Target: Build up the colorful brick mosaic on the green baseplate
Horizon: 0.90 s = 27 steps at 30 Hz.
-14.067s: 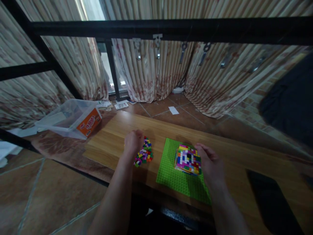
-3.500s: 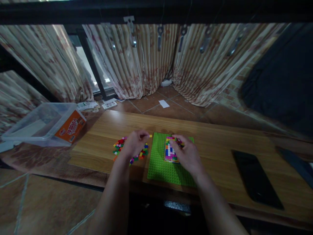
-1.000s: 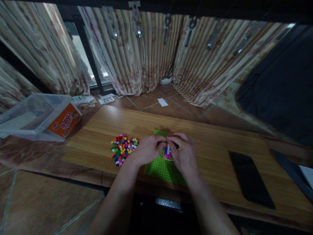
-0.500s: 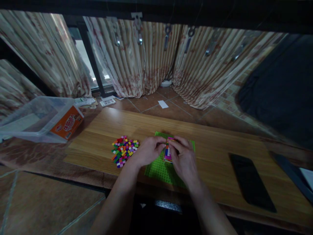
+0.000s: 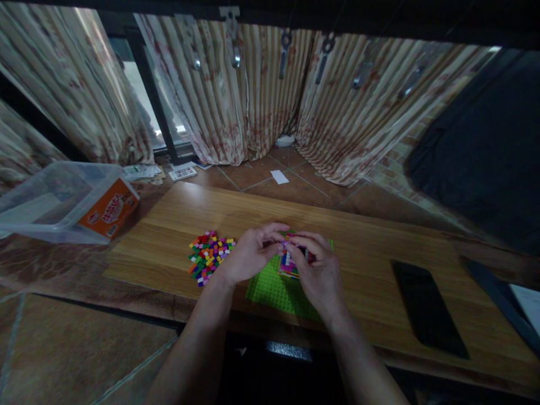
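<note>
A green studded baseplate (image 5: 274, 289) lies on the wooden table (image 5: 371, 247) in front of me. On it sits a multicoloured block of small bricks (image 5: 288, 265), mostly hidden by my hands. My left hand (image 5: 251, 256) and my right hand (image 5: 314, 270) meet over the top of that block, fingers curled and pinched together at its upper edge. What the fingertips hold is too small to make out. A heap of loose coloured bricks (image 5: 208, 256) lies just left of my left hand.
A black phone (image 5: 426, 306) lies flat on the table to the right. A clear plastic tub with an orange label (image 5: 76, 202) stands on the floor mat at the left. Curtains hang behind the table; a dark object (image 5: 502, 292) lies at the far right edge.
Over the last second both hands stay joined over the brick block, shifting slightly up toward its far edge. Earlier, the left hand came over from the loose brick heap.
</note>
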Each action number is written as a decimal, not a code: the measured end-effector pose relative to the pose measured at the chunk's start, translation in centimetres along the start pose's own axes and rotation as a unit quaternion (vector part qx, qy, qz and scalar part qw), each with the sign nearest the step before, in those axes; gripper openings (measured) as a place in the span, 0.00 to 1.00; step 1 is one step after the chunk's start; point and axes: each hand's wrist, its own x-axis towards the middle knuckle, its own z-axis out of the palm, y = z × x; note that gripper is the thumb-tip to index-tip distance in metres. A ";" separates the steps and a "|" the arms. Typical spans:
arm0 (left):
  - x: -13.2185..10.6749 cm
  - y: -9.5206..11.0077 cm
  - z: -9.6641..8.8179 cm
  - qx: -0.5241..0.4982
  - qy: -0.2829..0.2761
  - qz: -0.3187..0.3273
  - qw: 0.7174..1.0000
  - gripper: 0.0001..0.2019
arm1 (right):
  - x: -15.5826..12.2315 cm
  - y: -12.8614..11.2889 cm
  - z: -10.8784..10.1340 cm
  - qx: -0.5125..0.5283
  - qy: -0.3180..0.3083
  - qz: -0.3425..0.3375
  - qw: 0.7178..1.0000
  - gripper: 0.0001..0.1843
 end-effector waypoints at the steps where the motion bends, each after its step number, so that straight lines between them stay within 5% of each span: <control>1: 0.0 0.1 0.1 -0.008 0.002 0.001 1.000 0.18 | 0.0 0.1 0.0 0.013 0.003 0.008 1.000 0.07; 13: -0.4 0.9 -0.2 -0.035 -0.027 -0.005 0.999 0.18 | 0.7 0.2 -1.0 0.205 -0.015 0.110 0.972 0.05; 20: -0.1 -0.7 -1.7 0.166 -0.010 -0.036 0.985 0.06 | 0.7 1.2 -1.5 -0.015 0.014 0.028 0.999 0.05; 27: 0.0 -0.7 -1.5 0.225 -0.040 -0.009 0.974 0.12 | 1.1 1.6 -0.2 -0.083 -0.014 -0.023 0.996 0.06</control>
